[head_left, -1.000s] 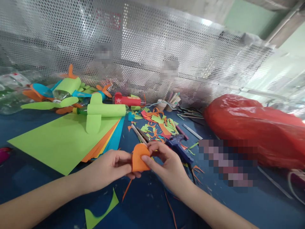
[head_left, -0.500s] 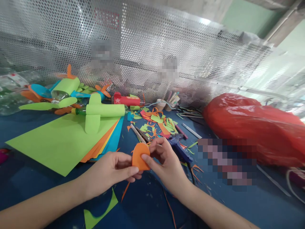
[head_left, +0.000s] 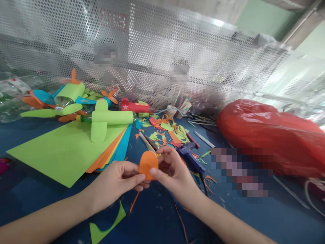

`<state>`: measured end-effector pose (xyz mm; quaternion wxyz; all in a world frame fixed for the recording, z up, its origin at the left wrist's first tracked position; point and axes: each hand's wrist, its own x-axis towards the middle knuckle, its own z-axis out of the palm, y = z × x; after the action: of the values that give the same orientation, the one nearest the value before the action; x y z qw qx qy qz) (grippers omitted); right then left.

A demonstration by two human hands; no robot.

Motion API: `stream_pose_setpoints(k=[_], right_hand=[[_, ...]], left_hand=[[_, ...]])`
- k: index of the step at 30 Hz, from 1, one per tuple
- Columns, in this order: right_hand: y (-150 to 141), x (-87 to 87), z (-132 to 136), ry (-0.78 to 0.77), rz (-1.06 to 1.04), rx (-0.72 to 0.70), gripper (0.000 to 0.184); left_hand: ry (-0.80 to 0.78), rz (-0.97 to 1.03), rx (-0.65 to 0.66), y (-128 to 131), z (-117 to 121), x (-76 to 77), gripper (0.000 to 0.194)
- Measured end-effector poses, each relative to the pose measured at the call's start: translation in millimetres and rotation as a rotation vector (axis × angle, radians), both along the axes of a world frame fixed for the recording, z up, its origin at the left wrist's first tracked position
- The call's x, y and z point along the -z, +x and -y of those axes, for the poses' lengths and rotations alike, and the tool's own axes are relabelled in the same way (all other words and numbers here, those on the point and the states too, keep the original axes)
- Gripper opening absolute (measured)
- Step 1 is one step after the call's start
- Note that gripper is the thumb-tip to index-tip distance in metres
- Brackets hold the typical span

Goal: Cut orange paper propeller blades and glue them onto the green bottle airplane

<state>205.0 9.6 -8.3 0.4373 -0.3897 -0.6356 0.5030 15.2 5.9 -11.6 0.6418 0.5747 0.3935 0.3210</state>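
Note:
An orange foam-like piece [head_left: 148, 163] with a rounded top is held upright over the blue table [head_left: 142, 223]. My left hand [head_left: 127, 178] pinches its lower left edge between thumb and fingers. On the other side, the thumb of my right hand [head_left: 170, 169] presses against its lower right face, the fingers curled behind. Just beyond my right hand lies a blue glue gun [head_left: 191, 157]. A bottle plane wrapped in green [head_left: 113, 117] rests on a fanned stack of coloured sheets [head_left: 50, 149] to the left.
Paper scraps [head_left: 167, 128] cover the table's middle. Behind them stand cups of pens [head_left: 184, 108]. A red plastic bag [head_left: 269, 135] bulges at the right. Clear bottles [head_left: 15, 95] lie at far left. A green offcut [head_left: 108, 227] is near the front. A perforated metal screen [head_left: 152, 51] closes the back.
Both hands have shifted the orange piece slightly left and up. My right thumb has slid lower on it, and the right fingers have loosened a little. The rest looks the same.

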Motion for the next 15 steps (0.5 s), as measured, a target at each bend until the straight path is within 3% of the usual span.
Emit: stream_pose_setpoints(k=[2,8,15], right_hand=[[-0.4,0.3,1.1,-0.052,0.050,-0.063,0.049],[-3.7,-0.4,2.7,-0.053,0.078,-0.092,0.031],[-1.5,-2.0,0.6,-0.032,0.048,-0.074,0.024]], left_hand=[[0.050,-0.028,-0.024,0.2,0.3,-1.8,0.017],[0.091,-0.015,-0.039,1.3,2.7,-5.6,0.015],[0.082,0.002,-0.082,2.4,2.6,-4.0,0.021]])
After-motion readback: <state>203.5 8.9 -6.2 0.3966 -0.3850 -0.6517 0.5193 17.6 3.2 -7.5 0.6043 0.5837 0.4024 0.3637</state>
